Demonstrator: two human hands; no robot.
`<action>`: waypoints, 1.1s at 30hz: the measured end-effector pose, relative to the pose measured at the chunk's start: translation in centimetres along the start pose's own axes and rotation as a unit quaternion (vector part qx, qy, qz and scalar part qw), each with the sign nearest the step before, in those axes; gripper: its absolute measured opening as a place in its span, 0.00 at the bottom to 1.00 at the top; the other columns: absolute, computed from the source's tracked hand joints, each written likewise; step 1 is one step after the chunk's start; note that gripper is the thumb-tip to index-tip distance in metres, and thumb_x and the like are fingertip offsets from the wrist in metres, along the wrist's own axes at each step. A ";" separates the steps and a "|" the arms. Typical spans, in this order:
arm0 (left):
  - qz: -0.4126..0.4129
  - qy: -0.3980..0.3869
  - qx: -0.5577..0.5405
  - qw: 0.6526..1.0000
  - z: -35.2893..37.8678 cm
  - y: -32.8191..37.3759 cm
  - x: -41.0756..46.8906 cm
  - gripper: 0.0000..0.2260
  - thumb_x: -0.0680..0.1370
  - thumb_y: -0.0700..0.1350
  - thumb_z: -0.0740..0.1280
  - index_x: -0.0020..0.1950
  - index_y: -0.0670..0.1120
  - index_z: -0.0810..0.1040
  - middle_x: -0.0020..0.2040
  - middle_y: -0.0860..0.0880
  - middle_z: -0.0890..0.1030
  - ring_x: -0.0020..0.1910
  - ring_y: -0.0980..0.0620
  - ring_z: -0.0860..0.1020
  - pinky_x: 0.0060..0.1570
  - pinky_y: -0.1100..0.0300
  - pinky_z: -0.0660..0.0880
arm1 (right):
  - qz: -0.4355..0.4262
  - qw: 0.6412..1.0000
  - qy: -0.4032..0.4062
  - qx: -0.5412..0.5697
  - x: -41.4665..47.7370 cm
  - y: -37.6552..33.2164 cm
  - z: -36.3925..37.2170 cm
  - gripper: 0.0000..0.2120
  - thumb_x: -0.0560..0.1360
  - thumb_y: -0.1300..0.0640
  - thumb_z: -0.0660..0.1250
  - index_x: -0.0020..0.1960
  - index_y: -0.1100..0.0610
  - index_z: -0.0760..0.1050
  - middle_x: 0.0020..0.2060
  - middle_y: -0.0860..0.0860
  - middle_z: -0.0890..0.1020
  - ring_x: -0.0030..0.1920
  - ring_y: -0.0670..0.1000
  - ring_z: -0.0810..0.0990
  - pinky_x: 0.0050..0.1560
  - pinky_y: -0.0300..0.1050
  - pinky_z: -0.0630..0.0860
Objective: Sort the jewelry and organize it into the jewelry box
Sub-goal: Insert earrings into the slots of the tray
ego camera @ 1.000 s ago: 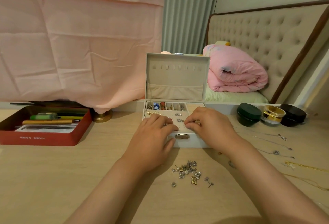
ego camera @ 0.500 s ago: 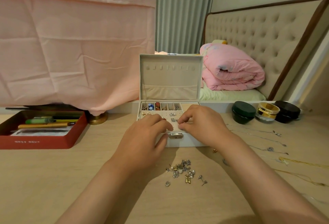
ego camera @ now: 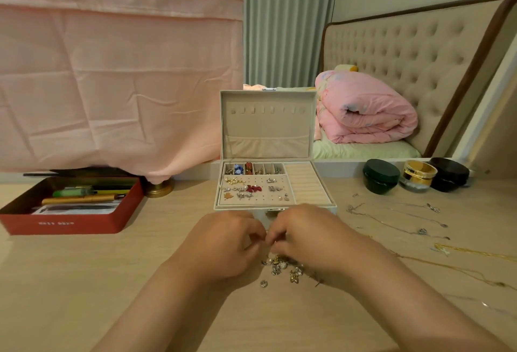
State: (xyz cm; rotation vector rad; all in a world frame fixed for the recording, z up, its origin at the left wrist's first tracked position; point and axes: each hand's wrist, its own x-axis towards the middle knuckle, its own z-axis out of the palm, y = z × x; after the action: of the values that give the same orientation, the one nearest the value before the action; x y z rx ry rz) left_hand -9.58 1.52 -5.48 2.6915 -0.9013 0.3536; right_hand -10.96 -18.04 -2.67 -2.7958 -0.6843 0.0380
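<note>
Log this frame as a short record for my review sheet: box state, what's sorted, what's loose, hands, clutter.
box: jewelry box open, lid upright
sorted: earrings on the peg panel; small pieces in the back slots; ring rolls bare
loose: earring pile in front of the box; necklaces on the table to its right
hands: left hand and right hand over the pile, fingertips meeting; held piece not discernible
clutter: red tin of pens at left; three jars at right

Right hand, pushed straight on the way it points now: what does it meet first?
Most likely the left hand: the right hand points left, fingertips almost meeting the left's just above the earring pile. Depth is unclear, so it might dip into the pile instead.
</note>
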 end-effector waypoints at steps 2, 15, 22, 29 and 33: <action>-0.007 -0.029 -0.004 1.000 0.0 -0.1 -0.2 0.11 0.76 0.57 0.64 0.54 0.59 0.82 0.47 0.59 0.80 0.45 0.58 0.77 0.36 0.68 0.64 | -0.020 0.999 -0.017 -0.041 0.4 -0.3 1.0 0.08 0.77 0.47 0.69 0.54 0.42 0.84 0.47 0.42 0.84 0.46 0.44 0.79 0.47 0.44 0.76; -0.122 -0.036 -0.223 0.967 1.0 -0.6 -0.1 0.06 0.76 0.53 0.70 0.50 0.60 0.85 0.43 0.63 0.83 0.44 0.63 0.80 0.46 0.65 0.76 | 0.036 0.993 0.028 0.108 0.5 0.2 1.2 0.03 0.77 0.48 0.71 0.48 0.44 0.84 0.44 0.41 0.82 0.46 0.42 0.79 0.52 0.47 0.79; -0.213 0.078 -0.472 0.852 0.3 0.1 0.6 0.03 0.75 0.42 0.74 0.47 0.48 0.87 0.41 0.48 0.87 0.39 0.58 0.82 0.43 0.65 0.77 | 0.091 0.901 0.161 0.391 0.8 -0.6 1.4 0.05 0.77 0.55 0.72 0.45 0.46 0.85 0.38 0.45 0.84 0.36 0.51 0.80 0.43 0.52 0.79; -0.187 0.102 -0.461 0.862 0.6 0.2 1.5 0.05 0.78 0.41 0.70 0.42 0.46 0.83 0.37 0.52 0.82 0.34 0.60 0.75 0.38 0.68 0.71 | 0.101 0.851 0.201 0.474 1.3 -0.7 0.7 0.06 0.73 0.62 0.76 0.45 0.52 0.87 0.36 0.50 0.85 0.27 0.44 0.73 0.32 0.40 0.73; -0.175 0.134 -0.413 0.884 0.7 0.5 2.1 0.02 0.78 0.46 0.71 0.45 0.52 0.82 0.41 0.54 0.82 0.35 0.61 0.75 0.40 0.64 0.73 | 0.072 0.892 0.205 0.397 1.7 0.2 -0.5 0.05 0.74 0.62 0.76 0.45 0.52 0.87 0.33 0.46 0.84 0.27 0.40 0.74 0.33 0.34 0.72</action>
State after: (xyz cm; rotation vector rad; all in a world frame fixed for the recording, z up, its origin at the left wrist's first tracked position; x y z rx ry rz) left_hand -8.11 -0.23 -5.39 1.8851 -0.3381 0.1879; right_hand -9.28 -17.52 -2.17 -1.9575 -0.2582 -0.1960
